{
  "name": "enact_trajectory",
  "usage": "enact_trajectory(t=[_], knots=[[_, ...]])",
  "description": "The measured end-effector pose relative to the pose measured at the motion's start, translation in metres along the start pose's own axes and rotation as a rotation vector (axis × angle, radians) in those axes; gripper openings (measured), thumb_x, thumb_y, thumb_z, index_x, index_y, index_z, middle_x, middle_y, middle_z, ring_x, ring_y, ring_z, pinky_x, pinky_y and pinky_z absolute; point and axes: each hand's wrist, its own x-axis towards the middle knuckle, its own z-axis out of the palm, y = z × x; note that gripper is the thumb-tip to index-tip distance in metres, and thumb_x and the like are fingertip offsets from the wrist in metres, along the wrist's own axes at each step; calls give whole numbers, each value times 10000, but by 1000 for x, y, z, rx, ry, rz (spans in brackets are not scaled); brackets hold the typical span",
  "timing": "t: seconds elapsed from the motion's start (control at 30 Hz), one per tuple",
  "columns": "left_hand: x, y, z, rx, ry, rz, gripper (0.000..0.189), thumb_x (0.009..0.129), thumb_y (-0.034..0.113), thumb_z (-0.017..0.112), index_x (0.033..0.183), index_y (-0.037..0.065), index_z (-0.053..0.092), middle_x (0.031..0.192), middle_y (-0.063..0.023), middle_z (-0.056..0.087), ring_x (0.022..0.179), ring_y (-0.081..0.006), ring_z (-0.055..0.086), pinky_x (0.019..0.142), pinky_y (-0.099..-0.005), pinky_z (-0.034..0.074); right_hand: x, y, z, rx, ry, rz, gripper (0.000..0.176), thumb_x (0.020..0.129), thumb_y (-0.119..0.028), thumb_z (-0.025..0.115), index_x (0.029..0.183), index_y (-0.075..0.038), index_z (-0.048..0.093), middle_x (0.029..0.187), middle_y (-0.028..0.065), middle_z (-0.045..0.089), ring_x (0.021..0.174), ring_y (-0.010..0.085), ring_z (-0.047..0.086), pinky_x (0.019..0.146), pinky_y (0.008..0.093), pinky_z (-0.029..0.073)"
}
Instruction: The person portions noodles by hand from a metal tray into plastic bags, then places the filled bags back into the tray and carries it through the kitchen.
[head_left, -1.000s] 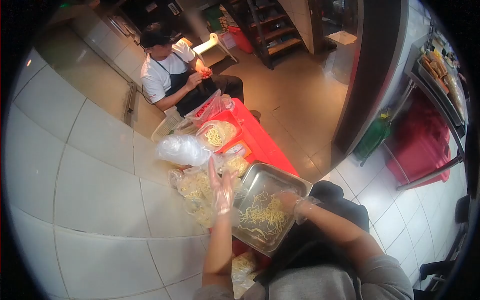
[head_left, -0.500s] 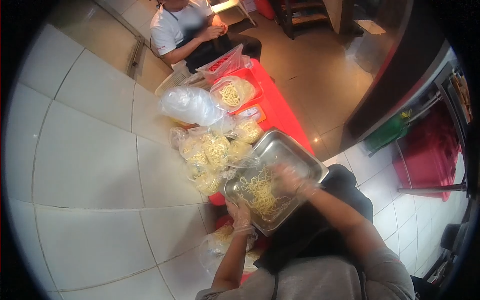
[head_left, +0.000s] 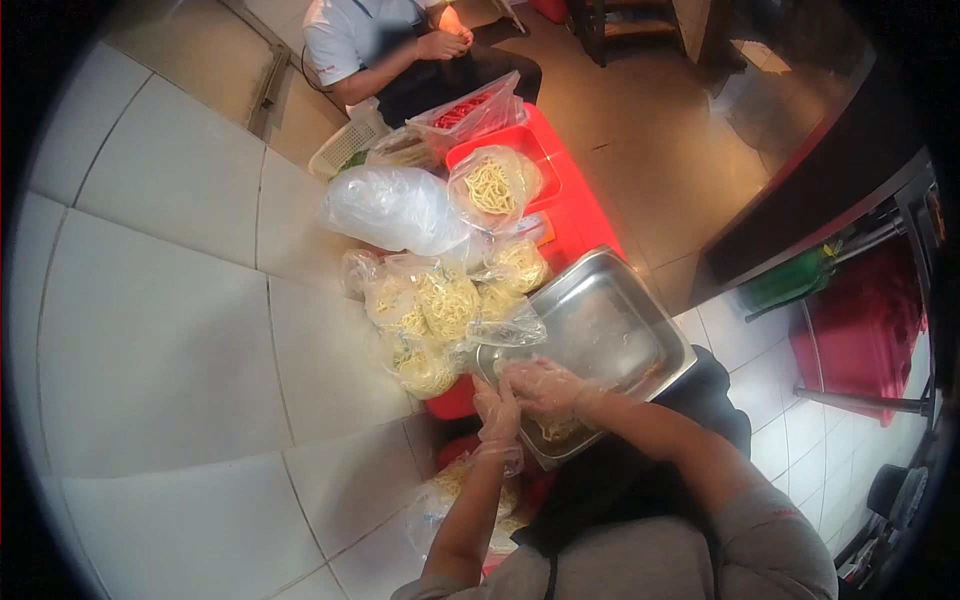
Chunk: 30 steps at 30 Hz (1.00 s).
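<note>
My left hand (head_left: 496, 412), in a clear plastic glove, is at the left rim of a deep metal tray (head_left: 665, 345), its fingers closed there. Against its fingertips lies my right hand (head_left: 545, 388), gloved too, with the fingers bent together over the tray's left end. What the right fingers hold, if anything, is hidden. Yellow noodles (head_left: 560, 432) show in the tray below my right wrist, and my hands and forearm cover the rest of that end. The tray's far part holds only a few scraps.
Knotted bags of noodles (head_left: 446, 302) crowd the tray's left side. Beyond are a large clear plastic bag (head_left: 390, 210), an opened noodle bag (head_left: 490, 188) and a red table (head_left: 585, 205). Another person (head_left: 400, 60) sits at the far end. More bagged noodles (head_left: 445, 490) lie near my left forearm.
My right hand has swept left across the tray to meet my left hand. The spread noodles are now mostly out of sight under my hands. The view has shifted slightly.
</note>
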Motion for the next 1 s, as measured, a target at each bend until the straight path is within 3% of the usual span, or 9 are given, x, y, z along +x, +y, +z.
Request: enact_trajectory(t=[0.1, 0.2, 0.27, 0.33, 0.5, 0.57, 0.73, 0.87, 1.0], knots=[[-4, 8, -4, -110, -31, 11, 523, 899, 169, 529, 1314, -111, 378, 1052, -300, 637, 950, -453, 624, 830, -487, 475, -20, 1, 10, 131, 27, -81, 571, 926, -290, 553, 1441, -113, 381, 1511, 136, 345, 1403, 302, 317, 1123, 521, 256], [-4, 1, -3, -16, -28, -4, 513, 905, 149, 521, 1316, -120, 373, 1067, -309, 626, 961, -454, 614, 845, -484, 466, -43, 22, -28, 432, -331, -59, 534, 911, -252, 579, 1400, -92, 439, 1451, 154, 415, 1352, 321, 396, 1085, 438, 350], [-4, -12, 1, 45, -6, -27, 520, 901, 144, 521, 1321, -121, 366, 1080, -315, 617, 979, -456, 603, 859, -482, 458, -67, 38, -63, 466, 87, -16, 492, 886, -221, 608, 1341, -71, 497, 1392, 155, 472, 1252, 346, 487, 1034, 389, 411], [-5, -12, 1, 44, -15, -74, 535, 900, 145, 521, 1333, -122, 354, 1099, -321, 606, 1002, -458, 592, 877, -484, 447, -81, 61, -104, -272, 242, 104, 288, 897, -106, 496, 1157, 0, 557, 1153, 205, 581, 1016, 373, 606, 917, 457, 489], [-4, -11, 3, 66, -20, -58, 575, 899, 152, 523, 1364, -121, 322, 1107, -322, 608, 1004, -466, 591, 888, -490, 440, -99, 39, -74, -301, 8, 834, 246, 873, -75, 495, 1109, -17, 539, 1019, 230, 541, 917, 365, 641, 748, 451, 550], [-4, -4, 2, 34, -9, -51, 574, 898, 151, 526, 1363, -119, 325, 1107, -320, 611, 1003, -464, 595, 891, -492, 439, -91, 49, -6, -377, 265, 510, 239, 867, -65, 503, 1097, -13, 539, 1020, 235, 541, 841, 377, 659, 738, 455, 551], [-1, -7, 0, 20, -22, -60, 575, 898, 153, 526, 1368, -112, 325, 1129, -318, 603, 1031, -461, 586, 902, -501, 432, -52, 5, -17, 165, -131, 220, 285, 833, -68, 539, 1114, -59, 588, 1120, 229, 596, 1018, 389, 609, 901, 486, 477], [-3, -13, 0, 44, -47, -69, 560, 905, 155, 511, 1367, -104, 330, 1140, -317, 599, 1036, -461, 586, 900, -503, 435, -75, 68, -70, 26, 198, 623, 388, 860, -94, 541, 1242, -32, 519, 1255, 253, 540, 1180, 414, 516, 996, 442, 435], [-2, -8, 2, -2, -14, 15, 514, 920, 160, 489, 1351, -86, 355, 1133, -306, 607, 1019, -457, 596, 886, -497, 448, -64, 97, -46, -81, 531, 250, 663, 930, -370, 547, 1447, -13, 335, 1497, 232, 324, 1393, 386, 301, 1138, 444, 270]])
